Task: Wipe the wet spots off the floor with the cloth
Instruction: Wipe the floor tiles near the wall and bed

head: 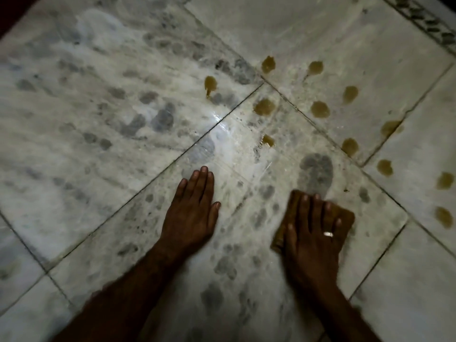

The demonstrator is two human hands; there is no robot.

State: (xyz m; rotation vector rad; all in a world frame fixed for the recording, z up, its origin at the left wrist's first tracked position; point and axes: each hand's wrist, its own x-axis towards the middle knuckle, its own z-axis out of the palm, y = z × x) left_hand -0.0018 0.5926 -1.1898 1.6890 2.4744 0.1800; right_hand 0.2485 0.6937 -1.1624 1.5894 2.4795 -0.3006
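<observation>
Several brownish-yellow wet spots [264, 107] dot the pale marble floor [98, 107], spread from the middle to the right edge. My right hand [312, 233], wearing a ring, lies flat with fingers spread on a brown cloth [345, 219] pressed to the floor, below the nearest spot [268, 140]. My left hand [193, 211] rests palm down on the bare tile to the left of it, holding nothing. The cloth is mostly hidden under my right hand.
Dark grout lines [172, 156] cross the tiles diagonally. A patterned dark border strip [424, 21] runs along the top right corner. A bright reflection [222, 134] shines on the tile above my left hand. More spots [444, 215] sit far right.
</observation>
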